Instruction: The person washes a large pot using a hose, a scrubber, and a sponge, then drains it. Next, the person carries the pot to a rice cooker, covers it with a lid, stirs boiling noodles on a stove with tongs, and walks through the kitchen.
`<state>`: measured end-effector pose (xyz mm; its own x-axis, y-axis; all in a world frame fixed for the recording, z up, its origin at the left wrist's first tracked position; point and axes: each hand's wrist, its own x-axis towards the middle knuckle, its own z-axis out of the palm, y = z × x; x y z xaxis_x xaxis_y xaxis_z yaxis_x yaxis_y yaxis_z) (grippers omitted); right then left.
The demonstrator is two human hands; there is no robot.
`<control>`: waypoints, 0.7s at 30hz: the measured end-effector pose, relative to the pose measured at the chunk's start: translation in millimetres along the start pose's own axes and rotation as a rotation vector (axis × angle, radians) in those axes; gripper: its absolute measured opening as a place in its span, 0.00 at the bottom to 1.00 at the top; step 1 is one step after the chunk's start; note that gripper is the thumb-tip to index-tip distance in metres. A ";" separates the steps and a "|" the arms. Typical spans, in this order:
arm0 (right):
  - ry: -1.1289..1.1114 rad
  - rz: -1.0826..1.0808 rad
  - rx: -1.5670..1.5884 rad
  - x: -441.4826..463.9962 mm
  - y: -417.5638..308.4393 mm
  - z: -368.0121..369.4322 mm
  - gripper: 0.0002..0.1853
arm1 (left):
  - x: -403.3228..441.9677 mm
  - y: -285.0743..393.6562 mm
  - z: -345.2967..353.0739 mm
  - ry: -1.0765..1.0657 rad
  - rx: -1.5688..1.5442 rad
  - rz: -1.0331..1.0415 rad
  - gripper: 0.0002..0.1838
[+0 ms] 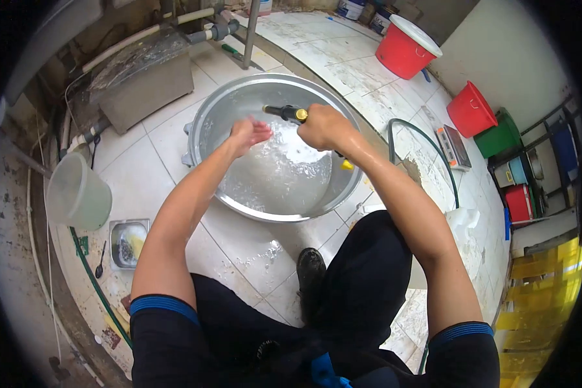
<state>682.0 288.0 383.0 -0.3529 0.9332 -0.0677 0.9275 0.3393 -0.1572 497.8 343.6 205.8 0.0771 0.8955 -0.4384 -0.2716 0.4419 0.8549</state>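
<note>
A large round metal pot [204, 123] stands on the tiled floor in front of me, with water [284, 174] rippling and foaming inside it. My right hand [330, 128] is wrapped round a black hose spray gun [281, 111] with a brass-coloured part, held over the pot. The spray gun's nozzle points left. Above the pot's left half, my left hand [249, 134] has its fingers stretched out, slightly blurred, and holds nothing. A yellow piece [347, 165] shows below my right wrist by the pot's right wall.
A green hose [423, 132] curves over the floor at right, near a digital scale [454, 147] and red buckets [404, 55]. At left are a translucent bucket [81, 194], a small metal tray [128, 243] and a steel box [149, 90]. My boot [312, 275] is near the pot.
</note>
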 end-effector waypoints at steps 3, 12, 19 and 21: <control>-0.052 0.117 0.114 26.8 7.3 10.2 0.16 | -44.8 19.3 36.1 -0.263 -0.389 0.017 0.24; -0.249 -0.504 0.253 54.3 60.8 7.6 0.18 | -85.0 -0.7 93.5 0.132 0.026 0.516 0.22; -0.132 -0.599 0.083 173.0 10.1 0.1 0.19 | -141.1 -18.5 163.6 -0.017 0.033 0.731 0.12; 0.215 -0.768 -0.453 196.9 8.8 16.2 0.10 | -141.4 -38.1 160.7 -0.018 0.101 0.783 0.12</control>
<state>618.7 472.8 352.3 -0.9038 0.4187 0.0878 0.4236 0.8471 0.3209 651.5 208.7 279.7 -0.0852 0.9483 0.3056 -0.1646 -0.3159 0.9344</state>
